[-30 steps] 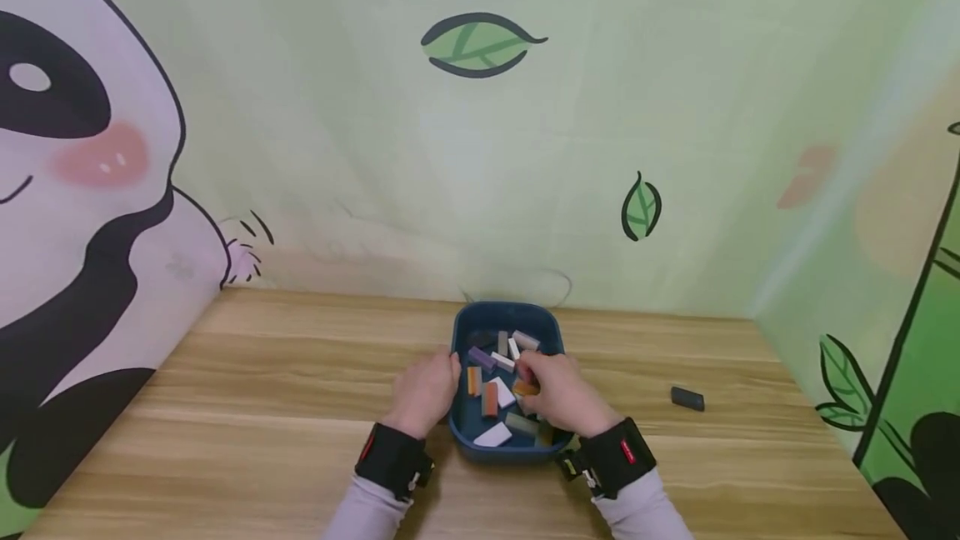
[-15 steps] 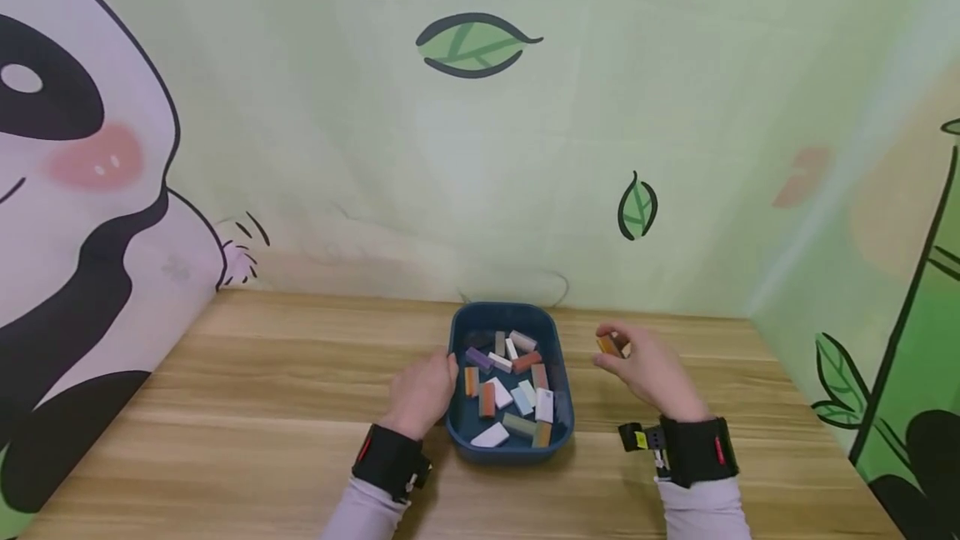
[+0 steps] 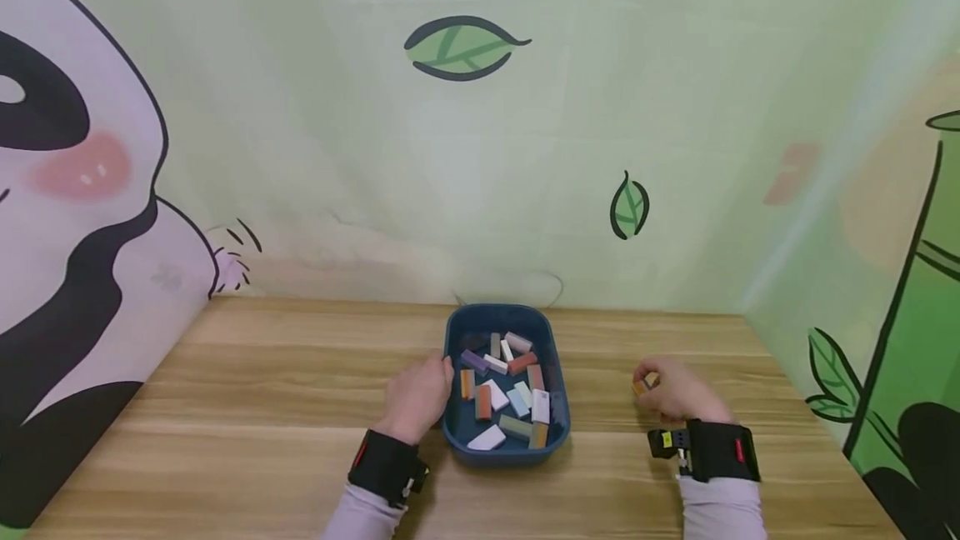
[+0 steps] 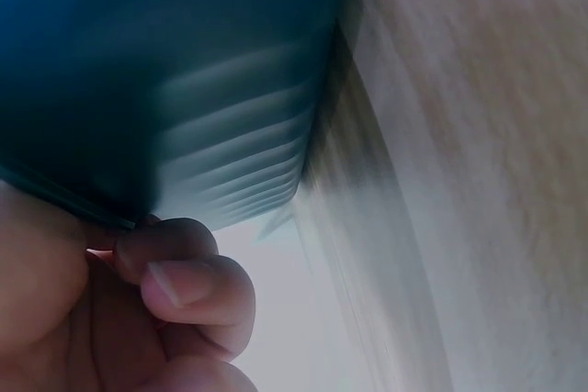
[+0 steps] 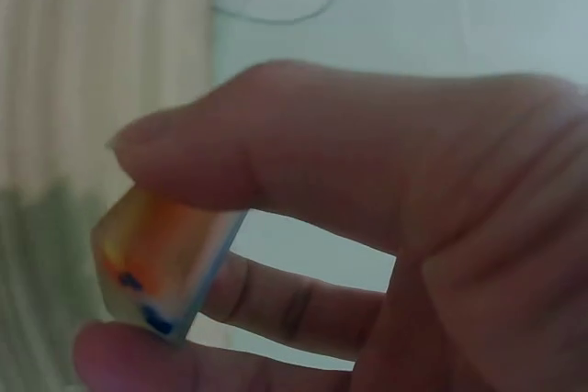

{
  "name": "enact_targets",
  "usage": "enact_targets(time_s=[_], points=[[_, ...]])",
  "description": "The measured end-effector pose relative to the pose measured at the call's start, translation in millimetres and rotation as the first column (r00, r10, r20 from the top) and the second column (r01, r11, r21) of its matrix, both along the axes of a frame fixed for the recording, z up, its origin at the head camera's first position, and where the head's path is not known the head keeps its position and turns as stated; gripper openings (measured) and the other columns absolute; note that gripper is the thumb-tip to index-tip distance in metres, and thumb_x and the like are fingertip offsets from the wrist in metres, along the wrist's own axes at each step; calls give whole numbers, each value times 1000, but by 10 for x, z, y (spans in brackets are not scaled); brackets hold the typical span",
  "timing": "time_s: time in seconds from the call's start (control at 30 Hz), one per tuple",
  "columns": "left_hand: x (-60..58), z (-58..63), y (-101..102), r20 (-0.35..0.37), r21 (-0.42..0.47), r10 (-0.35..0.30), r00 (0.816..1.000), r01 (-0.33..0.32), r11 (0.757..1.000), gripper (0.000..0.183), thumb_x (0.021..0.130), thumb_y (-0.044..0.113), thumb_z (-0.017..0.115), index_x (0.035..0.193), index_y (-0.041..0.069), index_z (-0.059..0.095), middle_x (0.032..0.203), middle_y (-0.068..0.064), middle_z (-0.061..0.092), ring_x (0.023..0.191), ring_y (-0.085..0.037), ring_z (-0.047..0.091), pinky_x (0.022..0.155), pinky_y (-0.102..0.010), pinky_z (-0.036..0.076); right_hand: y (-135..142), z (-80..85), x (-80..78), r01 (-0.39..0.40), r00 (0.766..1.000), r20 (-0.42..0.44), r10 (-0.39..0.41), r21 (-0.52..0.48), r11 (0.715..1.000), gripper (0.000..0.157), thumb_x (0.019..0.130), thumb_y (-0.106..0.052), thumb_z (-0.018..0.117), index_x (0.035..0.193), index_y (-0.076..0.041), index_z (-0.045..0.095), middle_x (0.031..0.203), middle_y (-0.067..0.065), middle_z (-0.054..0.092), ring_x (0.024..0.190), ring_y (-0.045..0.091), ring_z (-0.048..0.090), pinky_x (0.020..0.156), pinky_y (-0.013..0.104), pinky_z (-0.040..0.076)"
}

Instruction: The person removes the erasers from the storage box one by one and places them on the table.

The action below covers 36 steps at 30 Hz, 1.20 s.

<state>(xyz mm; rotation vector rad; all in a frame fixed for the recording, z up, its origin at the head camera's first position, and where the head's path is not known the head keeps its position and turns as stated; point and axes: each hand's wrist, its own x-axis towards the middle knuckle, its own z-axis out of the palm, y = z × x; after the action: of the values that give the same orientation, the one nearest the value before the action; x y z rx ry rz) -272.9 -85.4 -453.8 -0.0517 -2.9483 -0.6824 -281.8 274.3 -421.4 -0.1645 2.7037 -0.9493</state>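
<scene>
My left hand (image 3: 418,398) grips the rim of a dark blue plastic bin (image 3: 506,458) on its left side. In the left wrist view, curled fingers (image 4: 197,291) meet the rim beside the bin's ribbed wall. Over the wooden table to the right, my right hand (image 3: 682,392) pinches a small orange block (image 5: 165,250) with a white side and dark blue marks. The thumb lies on one edge and a fingertip on the opposite one. Inside the bin lie several small blocks, among them a purple one (image 3: 474,360), a white one (image 3: 487,438) and a rust-red one (image 3: 522,363).
The wooden table (image 3: 300,407) runs back to a green fabric backdrop (image 3: 337,148) printed with leaves and a panda. The bin stands close to that backdrop. Black camera straps (image 3: 723,452) sit round both wrists.
My right hand has lifted the orange block out of the bin and carried it right, then lower over the table. It now covers where a dark block lay. The left hand stays on the rim.
</scene>
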Motion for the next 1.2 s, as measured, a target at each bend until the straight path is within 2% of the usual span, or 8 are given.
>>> enact_targets(time_s=[0.17, 0.4, 0.57, 0.7, 0.83, 0.97, 1.1, 1.2], points=[[9, -15, 5, 11, 18, 6, 1000, -6, 1000, 29, 103, 27, 46, 98, 4, 63, 69, -7, 54, 66, -27, 56, 57, -40, 42, -19, -118, -3, 47, 999, 28, -47, -2, 999, 30, 77, 5, 63, 107, 0, 59, 61, 4, 49, 45, 14, 44, 43, 26, 37], [9, -30, 0, 27, 17, 4, 1000, -5, 1000, 29, 104, 27, 45, 98, 4, 63, 69, -6, 53, 66, -26, 55, 58, -39, 42, -43, -189, -17, 28, 1000, -7, -27, 60, 998, 25, 75, 4, 66, 99, -2, 61, 69, 7, 54, 55, 20, 52, 48, 30, 41], [17, -16, -6, 25, 23, -5, 1000, 5, 1000, 29, 104, 27, 44, 95, 5, 62, 66, -6, 51, 62, -24, 53, 55, -37, 39, -63, -230, -45, 57, 998, 0, -57, 86, 995, 26, 78, -1, 69, 103, -3, 61, 72, 8, 56, 59, 22, 54, 51, 32, 43], [4, -4, 18, -5, -6, -22, 1000, 22, 1000, 29, 104, 25, 45, 90, 5, 61, 62, -4, 48, 57, -22, 52, 49, -34, 36, -32, -231, -38, 80, 997, 2, -80, 65, 995, 35, 80, -8, 74, 110, -2, 59, 78, 10, 56, 62, 24, 57, 52, 32, 45], [15, 5, 14, -32, -16, -30, 999, 29, 999, 28, 103, 24, 46, 92, 4, 62, 61, -4, 48, 56, -22, 52, 48, -35, 37, -4, -173, -10, 99, 995, 26, -100, 19, 995, 47, 82, -15, 75, 121, 1, 55, 77, 7, 54, 60, 20, 53, 53, 33, 45], [-1, 7, 24, -11, -8, -31, 999, 31, 999, 29, 103, 25, 45, 97, 4, 63, 64, -4, 49, 59, -22, 52, 51, -34, 37, 74, -62, 30, 111, 993, 34, -111, 6, 994, 56, 90, -23, 70, 131, 5, 46, 83, 12, 54, 61, 19, 48, 54, 37, 47], [-10, 6, 16, -16, -12, -30, 999, 30, 999, 29, 103, 25, 46, 96, 4, 63, 63, -4, 48, 58, -21, 50, 50, -33, 36, 93, 102, 28, 35, 997, -75, -28, 94, 995, 54, 93, -26, 65, 132, 6, 46, 106, 27, 57, 80, 31, 58, 65, 45, 50], [5, 1, 0, -9, -6, -25, 1000, 25, 1000, 28, 103, 25, 46, 92, 5, 62, 61, -4, 46, 55, -20, 48, 48, -31, 33, 4, 240, 55, -25, 983, -176, 50, 144, 989, 52, 95, -28, 63, 132, 6, 49, 119, 32, 55, 101, 41, 58, 78, 51, 49]])
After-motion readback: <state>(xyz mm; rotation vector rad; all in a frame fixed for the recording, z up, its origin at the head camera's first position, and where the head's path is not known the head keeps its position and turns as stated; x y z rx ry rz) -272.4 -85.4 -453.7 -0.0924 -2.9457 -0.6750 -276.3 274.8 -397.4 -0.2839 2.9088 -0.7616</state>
